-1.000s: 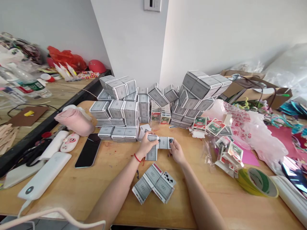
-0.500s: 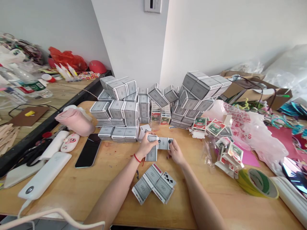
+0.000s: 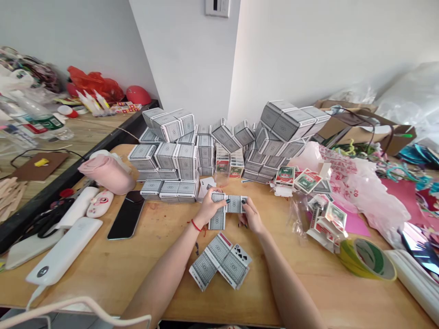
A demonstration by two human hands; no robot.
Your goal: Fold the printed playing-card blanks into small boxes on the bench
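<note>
My left hand [image 3: 209,208] is closed on grey-backed playing cards [image 3: 216,221], its thumb lying across their upper part. From the right, my right hand [image 3: 253,214] pinches the end of a sideways piece of the same cards [image 3: 234,204], which meets the upright ones at a corner. Nearer to me on the table lie more joined cards [image 3: 219,251] in a bent shape, with a ten of spades [image 3: 241,254] face up at one corner. Just beyond my left hand sits a loose face-up card [image 3: 206,183]. Fingers beneath the held cards are partly hidden.
Block-like stacks of folded cards [image 3: 168,157] stand at the back, with more stacks [image 3: 284,121] to the right. Opened card boxes [image 3: 331,219] and yellow tape [image 3: 368,258] lie at right. A phone [image 3: 126,214], power bank [image 3: 65,250] and pink pouch [image 3: 108,171] lie at left.
Both hands hold the cards in almost the same place. The view has shifted very slightly; nothing else has visibly moved.
</note>
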